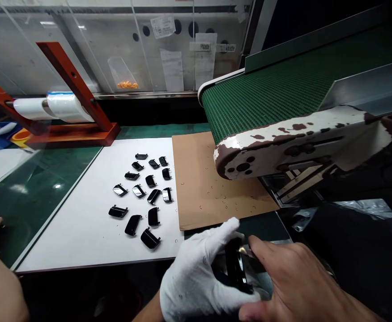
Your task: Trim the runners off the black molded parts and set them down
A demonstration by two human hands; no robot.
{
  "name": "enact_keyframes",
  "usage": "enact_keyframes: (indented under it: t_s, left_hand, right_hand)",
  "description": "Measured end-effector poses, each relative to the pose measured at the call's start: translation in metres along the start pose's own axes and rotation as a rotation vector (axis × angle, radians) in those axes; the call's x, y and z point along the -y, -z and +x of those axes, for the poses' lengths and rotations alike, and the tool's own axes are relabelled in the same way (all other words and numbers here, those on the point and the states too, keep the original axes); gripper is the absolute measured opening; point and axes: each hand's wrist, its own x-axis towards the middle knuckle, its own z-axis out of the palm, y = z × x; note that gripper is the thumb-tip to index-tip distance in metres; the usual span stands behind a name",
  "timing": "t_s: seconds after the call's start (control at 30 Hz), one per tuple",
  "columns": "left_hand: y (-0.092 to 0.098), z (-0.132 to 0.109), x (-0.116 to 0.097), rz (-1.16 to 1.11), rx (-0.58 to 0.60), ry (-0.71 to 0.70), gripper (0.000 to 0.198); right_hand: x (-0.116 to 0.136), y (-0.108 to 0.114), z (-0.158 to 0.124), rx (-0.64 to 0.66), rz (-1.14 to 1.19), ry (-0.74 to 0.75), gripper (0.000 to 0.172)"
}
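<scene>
Down between both hands, a glossy black part (236,266) sits clenched in the gloved left hand (192,279), bare right hand (293,286) curled against it; one slip could scratch that shiny face.

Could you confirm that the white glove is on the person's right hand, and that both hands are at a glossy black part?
Swapped: the head view shows the glove on the left hand, and the right hand is bare; both are at the glossy black part.

Head-worn view, facing forward and down — close above the gloved hand (192,277)
</scene>
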Motion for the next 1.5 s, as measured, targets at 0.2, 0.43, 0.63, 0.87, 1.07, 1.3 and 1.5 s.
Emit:
enact_keyframes:
  t_s: [0.2, 0.43, 0.63, 0.87, 1.07, 1.3, 1.5]
  left_hand:
    - [0.001, 0.0, -0.002, 0.072, -0.009, 0.001, 0.095]
    - [-0.002, -0.003, 0.001, 0.086, -0.03, -0.015, 0.098]
    - [-0.003, -0.002, 0.0, 0.132, -0.021, -0.022, 0.099]
    - [-0.004, -0.001, -0.001, 0.123, -0.013, -0.002, 0.091]
    - [-0.004, -0.001, -0.004, 0.109, -0.033, 0.022, 0.085]
    - [-0.005, -0.006, 0.002, 0.02, -0.028, 0.113, 0.089]
    - [-0.01, -0.001, 0.01, -0.246, -0.072, 0.109, 0.094]
  right_hand:
    - [0.001, -0.006, 0.002, -0.243, -0.14, 0.107, 0.079]
    - [0.001, -0.006, 0.002, -0.203, -0.073, 0.103, 0.078]
    - [-0.001, -0.009, -0.001, -0.253, -0.102, 0.132, 0.078]
    - [0.0, -0.01, -0.003, -0.298, -0.162, 0.163, 0.078]
    - [0.0, -0.01, -0.005, -0.306, -0.184, 0.178, 0.077]
    - [0.001, -0.011, -0.007, -0.279, -0.161, 0.224, 0.068]
    - [0.008, -0.009, -0.001, -0.39, -0.065, 0.226, 0.059]
